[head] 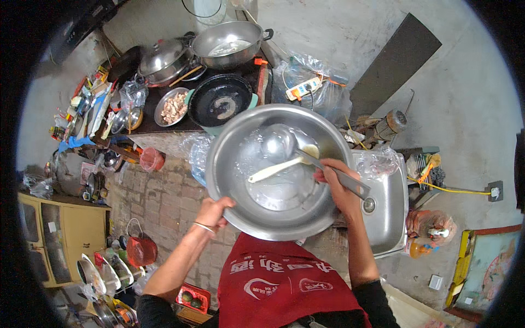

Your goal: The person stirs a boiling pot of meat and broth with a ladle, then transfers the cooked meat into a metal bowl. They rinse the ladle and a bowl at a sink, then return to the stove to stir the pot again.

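Note:
A large stainless steel basin (229, 164) is held up in front of my red apron. My left hand (213, 211) grips its rim at the lower left. Inside the basin, water covers the bottom. My right hand (338, 188) reaches over the right side, closed around the handle of a metal ladle (279, 143). The ladle's round bowl is at the middle of the basin. Under its handle lies a cream-coloured spoon (277, 168), its head partly hidden by the ladle handle.
A stainless steel sink (385, 213) stands at the right. Beyond the basin, a dark counter holds a black pan (221, 100), a bowl of chopped meat (174, 107), a lidded pot (162, 57) and a steel wok (227, 41). A power strip (303, 88) hangs on plastic sheeting.

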`<action>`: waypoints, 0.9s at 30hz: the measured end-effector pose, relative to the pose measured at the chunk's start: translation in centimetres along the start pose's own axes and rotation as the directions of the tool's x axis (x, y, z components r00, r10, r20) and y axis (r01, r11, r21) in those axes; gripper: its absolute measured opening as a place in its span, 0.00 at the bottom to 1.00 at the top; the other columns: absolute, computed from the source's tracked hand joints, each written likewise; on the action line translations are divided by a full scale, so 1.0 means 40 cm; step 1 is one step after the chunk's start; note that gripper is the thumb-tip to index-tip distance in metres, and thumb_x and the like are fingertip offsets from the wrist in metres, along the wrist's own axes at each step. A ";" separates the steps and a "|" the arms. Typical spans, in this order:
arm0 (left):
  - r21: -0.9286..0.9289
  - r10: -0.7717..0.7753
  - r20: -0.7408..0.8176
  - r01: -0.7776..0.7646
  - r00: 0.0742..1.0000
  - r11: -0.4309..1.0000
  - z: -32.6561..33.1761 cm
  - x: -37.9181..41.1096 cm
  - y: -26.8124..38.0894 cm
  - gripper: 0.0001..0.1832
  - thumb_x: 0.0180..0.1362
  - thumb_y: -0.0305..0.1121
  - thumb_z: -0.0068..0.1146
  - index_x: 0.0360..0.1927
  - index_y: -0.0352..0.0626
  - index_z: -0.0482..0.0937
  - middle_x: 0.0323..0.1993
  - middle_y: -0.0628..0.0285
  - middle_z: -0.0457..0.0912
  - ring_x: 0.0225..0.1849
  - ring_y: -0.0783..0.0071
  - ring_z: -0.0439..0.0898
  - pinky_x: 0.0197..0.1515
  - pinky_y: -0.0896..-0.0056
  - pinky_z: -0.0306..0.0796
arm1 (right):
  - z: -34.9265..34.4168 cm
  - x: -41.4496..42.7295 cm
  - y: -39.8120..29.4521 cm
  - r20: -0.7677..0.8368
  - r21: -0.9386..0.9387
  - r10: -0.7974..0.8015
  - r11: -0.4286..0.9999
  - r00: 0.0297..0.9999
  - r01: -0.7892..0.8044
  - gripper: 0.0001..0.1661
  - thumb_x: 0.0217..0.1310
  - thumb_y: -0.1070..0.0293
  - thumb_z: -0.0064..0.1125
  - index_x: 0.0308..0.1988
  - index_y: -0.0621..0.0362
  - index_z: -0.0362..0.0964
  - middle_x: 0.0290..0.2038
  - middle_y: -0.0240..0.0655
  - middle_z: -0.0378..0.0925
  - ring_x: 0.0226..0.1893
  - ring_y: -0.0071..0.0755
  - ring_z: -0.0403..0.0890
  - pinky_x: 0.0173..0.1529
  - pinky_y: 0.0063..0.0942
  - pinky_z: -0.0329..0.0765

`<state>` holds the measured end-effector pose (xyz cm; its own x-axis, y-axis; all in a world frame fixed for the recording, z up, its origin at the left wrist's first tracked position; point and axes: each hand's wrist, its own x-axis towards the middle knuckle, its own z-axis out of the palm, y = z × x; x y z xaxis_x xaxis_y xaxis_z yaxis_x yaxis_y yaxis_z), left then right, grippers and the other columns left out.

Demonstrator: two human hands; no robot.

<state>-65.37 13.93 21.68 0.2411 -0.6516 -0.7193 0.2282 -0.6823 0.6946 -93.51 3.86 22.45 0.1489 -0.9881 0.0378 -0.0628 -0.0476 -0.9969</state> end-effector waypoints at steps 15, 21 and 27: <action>-0.030 -0.005 -0.248 -0.002 0.969 1.000 -0.491 0.160 0.374 0.09 0.43 0.30 0.54 0.19 0.48 0.64 0.07 0.73 0.61 0.02 0.84 0.51 0.03 0.83 0.45 | 0.371 0.355 0.026 0.231 0.170 -0.504 0.863 0.832 0.476 0.12 0.57 0.75 0.50 0.42 0.66 0.71 0.33 0.38 0.77 0.35 0.25 0.79 0.37 0.21 0.74; 0.039 0.011 -0.298 0.001 0.954 0.999 -0.559 0.237 0.501 0.08 0.43 0.31 0.53 0.19 0.45 0.65 0.09 0.69 0.64 0.02 0.83 0.53 0.02 0.79 0.51 | 0.453 0.399 0.065 0.216 0.099 -0.572 0.819 0.791 0.565 0.11 0.54 0.78 0.53 0.40 0.65 0.70 0.35 0.45 0.75 0.34 0.41 0.78 0.39 0.27 0.73; 0.108 0.066 -0.376 -0.027 0.924 0.994 -0.591 0.327 0.597 0.11 0.44 0.34 0.53 0.17 0.47 0.63 0.07 0.70 0.61 0.02 0.82 0.51 0.04 0.77 0.48 | 0.509 0.432 0.092 0.201 0.006 -0.660 0.740 0.724 0.673 0.12 0.54 0.77 0.52 0.41 0.64 0.70 0.38 0.44 0.74 0.35 0.43 0.78 0.40 0.29 0.74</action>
<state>-34.47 -3.06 29.23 0.5926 -0.5224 -0.6131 0.1187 -0.6963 0.7079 -71.10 -10.43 18.02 0.3473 -0.6547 0.6714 0.0597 -0.6991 -0.7126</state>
